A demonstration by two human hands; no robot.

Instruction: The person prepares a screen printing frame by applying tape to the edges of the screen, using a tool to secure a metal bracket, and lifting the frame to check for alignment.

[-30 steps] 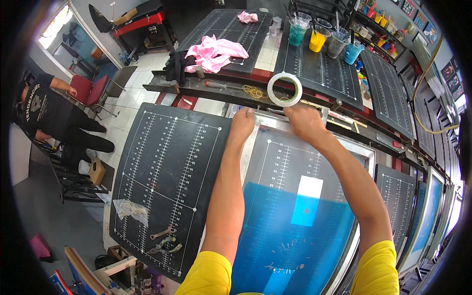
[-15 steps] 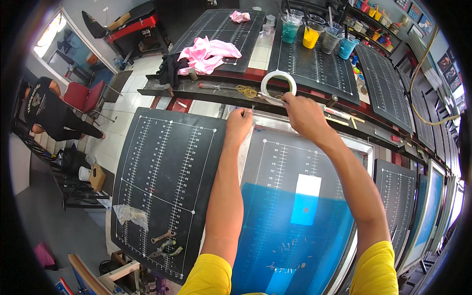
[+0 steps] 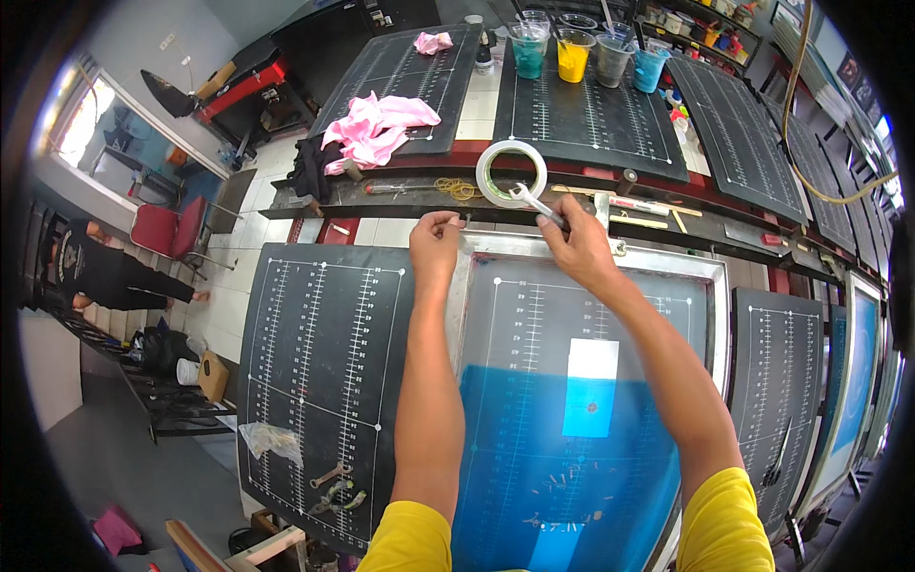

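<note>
In my right hand [image 3: 579,238] is a silver open-end wrench [image 3: 534,202], its jaw pointing up and left in front of a white roll of tape [image 3: 483,179]. My left hand [image 3: 435,250] is closed in a pinch at the far left corner of a metal screen frame [image 3: 720,329]. Whatever lies between its fingertips is hidden or too small to make out. The frame's mesh, half coated blue [image 3: 505,448], lies over a dark board with white ruler marks. A paper rectangle, white at its top [image 3: 594,358], shows through it.
At left, a black marked board [image 3: 324,343] bears a second wrench [image 3: 330,475], pliers [image 3: 341,498] and a plastic bag [image 3: 271,442]. Beyond the rail lie a pink cloth [image 3: 376,129] and cups of ink [image 3: 573,59]. A person [image 3: 105,267] is at far left.
My right hand with the wrench has moved down and slightly left from the tape roll. The wrench jaw now shows. My left hand stays pinched by the frame corner; the view has shifted.
</note>
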